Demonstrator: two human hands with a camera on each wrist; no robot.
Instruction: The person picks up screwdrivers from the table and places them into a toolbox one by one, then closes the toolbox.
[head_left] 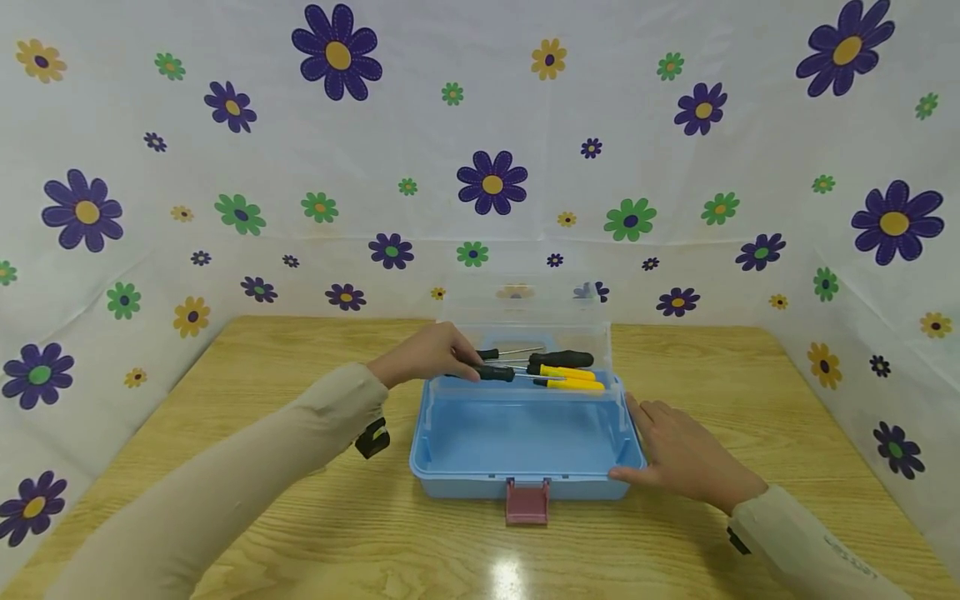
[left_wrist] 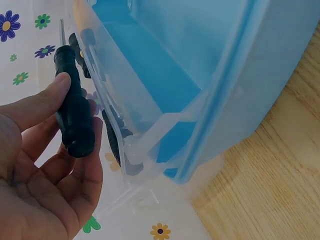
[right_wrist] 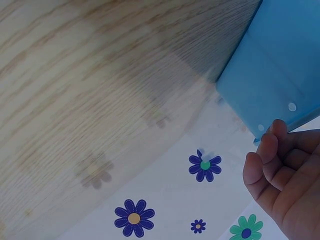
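A light blue toolbox [head_left: 525,450] stands open on the wooden table, its clear lid [head_left: 525,312] raised at the back. My left hand [head_left: 431,354] pinches the black handle of a screwdriver [head_left: 491,372] at the box's back left rim; the left wrist view shows thumb and fingers around that black handle [left_wrist: 72,112]. Two yellow-handled screwdrivers [head_left: 566,377] and another black-handled one [head_left: 561,359] lie in a clear tray at the back of the box. My right hand [head_left: 678,454] rests flat against the box's right side, fingers [right_wrist: 272,150] touching the blue wall [right_wrist: 277,70].
A pink latch [head_left: 527,502] hangs at the toolbox's front. The wooden table [head_left: 262,367] is ringed by a white flower-printed cloth [head_left: 480,167] on three sides. A dark strap buckle [head_left: 372,438] hangs from my left sleeve.
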